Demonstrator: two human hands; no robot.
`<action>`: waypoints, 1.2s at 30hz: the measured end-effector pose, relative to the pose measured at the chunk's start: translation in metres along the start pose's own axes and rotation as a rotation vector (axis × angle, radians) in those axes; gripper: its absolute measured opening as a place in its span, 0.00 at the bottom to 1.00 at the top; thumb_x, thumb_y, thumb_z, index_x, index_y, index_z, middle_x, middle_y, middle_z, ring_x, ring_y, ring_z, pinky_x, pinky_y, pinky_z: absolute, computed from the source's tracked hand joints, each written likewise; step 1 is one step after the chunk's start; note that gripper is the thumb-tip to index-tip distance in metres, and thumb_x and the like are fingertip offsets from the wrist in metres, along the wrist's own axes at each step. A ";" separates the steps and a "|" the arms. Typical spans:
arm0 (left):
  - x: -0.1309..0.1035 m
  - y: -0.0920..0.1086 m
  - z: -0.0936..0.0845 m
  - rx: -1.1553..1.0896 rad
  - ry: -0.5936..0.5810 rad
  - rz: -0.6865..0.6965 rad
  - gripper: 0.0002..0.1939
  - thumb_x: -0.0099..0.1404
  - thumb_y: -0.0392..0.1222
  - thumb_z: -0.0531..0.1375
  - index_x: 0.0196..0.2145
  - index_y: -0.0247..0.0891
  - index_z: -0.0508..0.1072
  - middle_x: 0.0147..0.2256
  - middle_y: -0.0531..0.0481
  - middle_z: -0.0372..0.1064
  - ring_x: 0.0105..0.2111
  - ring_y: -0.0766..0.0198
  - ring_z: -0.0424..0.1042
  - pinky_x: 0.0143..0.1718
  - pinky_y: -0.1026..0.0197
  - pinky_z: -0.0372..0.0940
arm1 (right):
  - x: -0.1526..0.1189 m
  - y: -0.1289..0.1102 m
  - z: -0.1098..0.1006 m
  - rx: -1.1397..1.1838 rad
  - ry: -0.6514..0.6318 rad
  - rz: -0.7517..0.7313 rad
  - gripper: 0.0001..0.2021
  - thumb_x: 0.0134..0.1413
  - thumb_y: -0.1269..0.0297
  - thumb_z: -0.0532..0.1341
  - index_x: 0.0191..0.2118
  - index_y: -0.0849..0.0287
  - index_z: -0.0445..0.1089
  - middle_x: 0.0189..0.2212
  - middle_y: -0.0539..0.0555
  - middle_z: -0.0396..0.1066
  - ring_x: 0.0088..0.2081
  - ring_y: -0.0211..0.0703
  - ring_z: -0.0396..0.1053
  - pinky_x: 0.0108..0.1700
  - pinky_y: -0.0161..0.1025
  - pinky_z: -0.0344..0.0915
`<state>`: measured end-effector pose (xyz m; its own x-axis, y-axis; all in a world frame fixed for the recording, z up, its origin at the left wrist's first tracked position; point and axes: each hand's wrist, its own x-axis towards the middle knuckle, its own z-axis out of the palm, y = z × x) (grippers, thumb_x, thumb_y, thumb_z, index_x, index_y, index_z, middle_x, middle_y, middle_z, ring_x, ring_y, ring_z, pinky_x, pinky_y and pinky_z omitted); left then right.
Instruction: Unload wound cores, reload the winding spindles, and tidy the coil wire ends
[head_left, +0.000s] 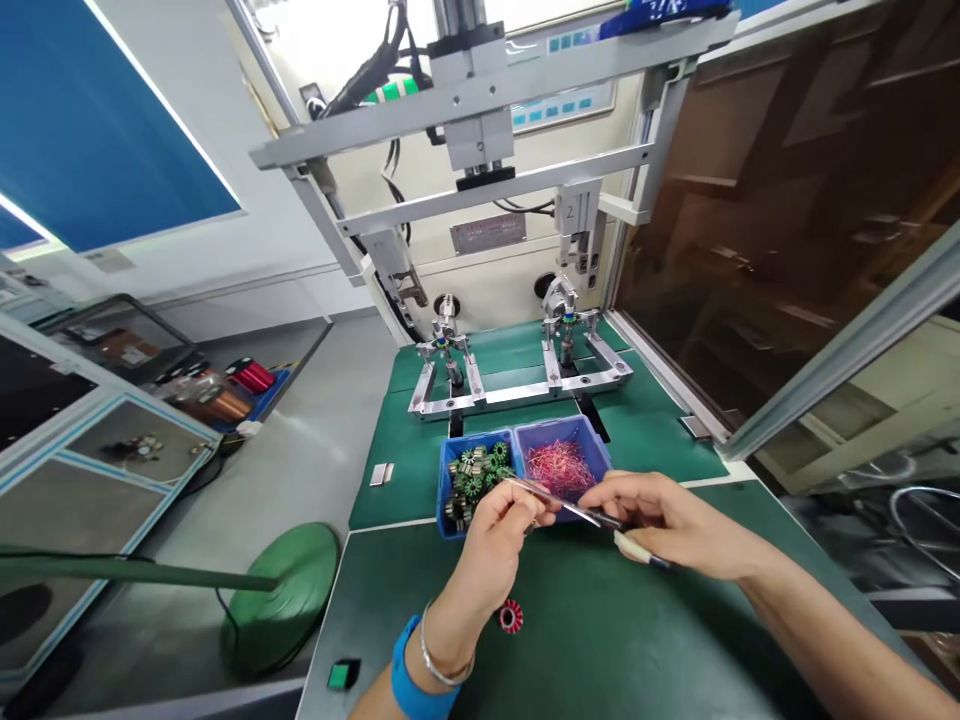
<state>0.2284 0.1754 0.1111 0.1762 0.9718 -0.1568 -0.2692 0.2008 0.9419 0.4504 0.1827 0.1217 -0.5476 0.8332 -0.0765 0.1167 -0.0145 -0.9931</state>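
Near the front of the two bins, my left hand [504,525] is closed in a pinch. A small greenish bit shows under its fingertips, too hidden to name. My right hand [667,525] is closed around a slim shiny metal tool [574,508] with a dark grip, whose thin end reaches across to my left fingers. A cream-coloured piece with a dark end [634,547] shows by my right thumb; whether it belongs to the tool I cannot tell. On the green table below my left hand lies a small ring-shaped motor core with red windings [511,617].
A blue bin [442,520] holds green-and-metal toothed cores. Beside it, a purple bin [600,450] contains red wire scraps. Behind them stands a metal fixture [517,396] under a machine frame [480,200]. A green block [340,676] sits at the table's near left.
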 end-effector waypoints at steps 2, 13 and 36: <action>0.003 0.004 0.005 -0.002 0.003 -0.059 0.11 0.53 0.44 0.65 0.23 0.35 0.69 0.30 0.46 0.73 0.33 0.62 0.71 0.38 0.60 0.65 | 0.001 0.002 -0.001 0.014 -0.002 -0.014 0.15 0.49 0.66 0.63 0.44 0.62 0.75 0.27 0.48 0.60 0.27 0.36 0.58 0.29 0.33 0.55; 0.028 0.004 0.026 0.116 -0.025 -0.183 0.10 0.50 0.43 0.64 0.23 0.35 0.68 0.29 0.45 0.75 0.29 0.63 0.72 0.37 0.60 0.66 | -0.014 0.011 -0.013 0.088 0.111 0.043 0.13 0.52 0.58 0.65 0.40 0.61 0.75 0.25 0.47 0.58 0.24 0.36 0.58 0.21 0.29 0.53; 0.022 0.003 0.024 0.183 0.022 -0.224 0.11 0.50 0.44 0.64 0.22 0.35 0.67 0.30 0.45 0.73 0.31 0.61 0.75 0.39 0.60 0.69 | -0.018 0.010 0.003 0.176 0.117 0.128 0.16 0.50 0.52 0.66 0.37 0.61 0.73 0.23 0.48 0.62 0.22 0.34 0.59 0.20 0.29 0.60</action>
<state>0.2539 0.1944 0.1170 0.1905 0.9086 -0.3718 -0.0501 0.3872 0.9206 0.4590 0.1658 0.1133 -0.4368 0.8766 -0.2021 0.0270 -0.2118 -0.9769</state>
